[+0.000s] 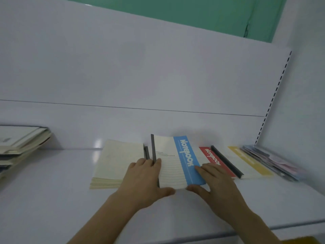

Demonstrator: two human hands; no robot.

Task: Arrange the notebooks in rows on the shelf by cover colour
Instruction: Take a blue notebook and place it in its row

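Observation:
A notebook with a blue stripe (177, 159) and a dark spine lies on the white shelf (52, 199), its far end raised. My left hand (146, 180) holds its left edge, fingers at the spine and thumb under the near edge. My right hand (216, 185) holds its right near corner, fingers flat on the blue stripe. To the left lies a cream stack (116, 162). On the right lie a red-striped notebook (213, 158) and a yellow-striped notebook (248, 161).
A slanting pile of notebooks (19, 143) sits at the shelf's far left. Several pastel-covered notebooks (274, 161) lie fanned at the far right, by the slotted upright (274, 95). The shelf's front edge (263, 228) runs near my forearms.

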